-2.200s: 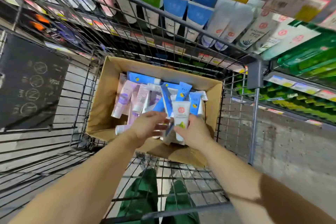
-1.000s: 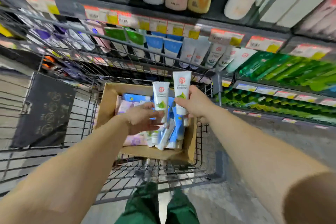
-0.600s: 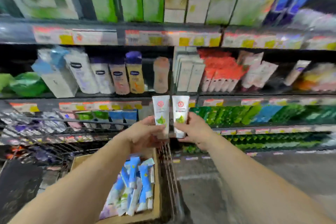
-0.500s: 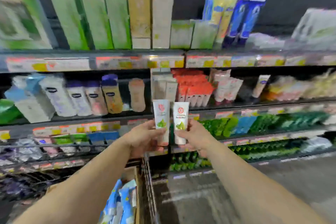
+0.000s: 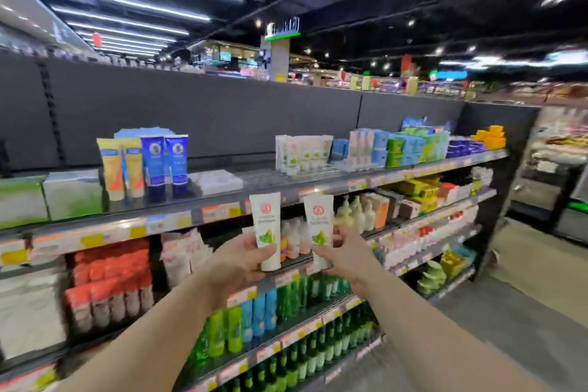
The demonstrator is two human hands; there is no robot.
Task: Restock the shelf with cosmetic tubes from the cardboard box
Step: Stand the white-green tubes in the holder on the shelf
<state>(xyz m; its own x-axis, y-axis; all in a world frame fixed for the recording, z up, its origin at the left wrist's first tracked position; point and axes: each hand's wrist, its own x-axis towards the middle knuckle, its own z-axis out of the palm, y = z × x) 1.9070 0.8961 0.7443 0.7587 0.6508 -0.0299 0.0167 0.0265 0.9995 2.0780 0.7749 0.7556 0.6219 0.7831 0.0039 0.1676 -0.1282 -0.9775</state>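
My left hand (image 5: pixel 237 259) grips a white cosmetic tube (image 5: pixel 266 226) with a red logo and a green leaf, held upright. My right hand (image 5: pixel 345 253) grips a second, matching white tube (image 5: pixel 318 223), also upright. Both tubes are raised in front of the shelf unit, just below the edge of the top shelf (image 5: pixel 254 183). A row of similar white tubes (image 5: pixel 302 153) stands on that top shelf, up and to the right of my hands. The cardboard box is out of view.
On the top shelf, yellow and blue tubes (image 5: pixel 143 162) stand at the left, with a bare stretch between them and the white row. Blue and green boxes (image 5: pixel 401 146) fill the right. Lower shelves hold red packs (image 5: pixel 108 280) and green bottles (image 5: pixel 286 299). The aisle floor (image 5: pixel 525 312) lies at right.
Both hands lifted the two tubes out of the box in the cart and raised them to shelf height. My view swung up from the cart to the top shelf.
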